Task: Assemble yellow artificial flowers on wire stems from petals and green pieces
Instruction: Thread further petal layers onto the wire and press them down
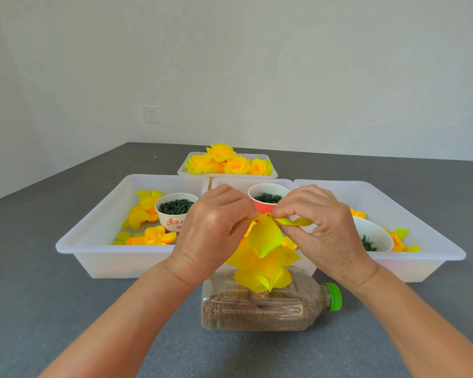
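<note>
A yellow petal layer (266, 236) is stretched between my two hands above a stack of yellow petal layers (262, 271). My left hand (213, 227) pinches its left edge and my right hand (320, 227) pinches its right edge. The stack stands over a plastic bottle (260, 309) that lies on its side, filled with brown grain and closed by a green cap. The wire stem is hidden by the petals. Loose yellow petals (145, 211) lie in the left tray beside a cup of dark green pieces (175, 206).
Three white trays (93, 241) stand side by side on the grey table. A red cup of green rings (268, 198) is in the middle one, a white bowl (374, 236) in the right one. Finished yellow flowers (227, 162) fill a smaller tray behind.
</note>
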